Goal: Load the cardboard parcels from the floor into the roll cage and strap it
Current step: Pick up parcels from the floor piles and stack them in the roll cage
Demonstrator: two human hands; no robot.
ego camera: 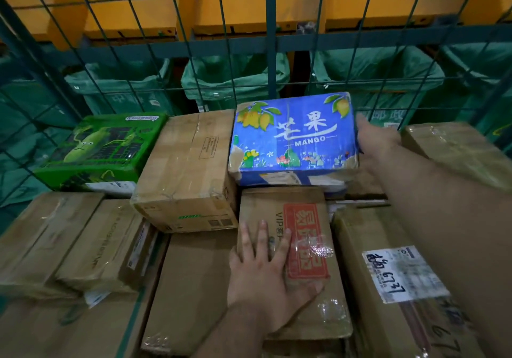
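Cardboard parcels (pixel 188 169) already fill the roll cage (pixel 270 44) in layers; no strap shows, so strapping seemingly remains. The left hand (pixel 263 271) presses flat, fingers spread, on a red-labelled parcel (pixel 304 241); the right hand (pixel 374 141) touches the blue mango box (pixel 293 136), its fingers too blurred to tell.

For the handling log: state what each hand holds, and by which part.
Left hand lies flat on the red-labelled carton, gripping nothing. Right hand is against the mango box at its right end; blur hides whether it grips.
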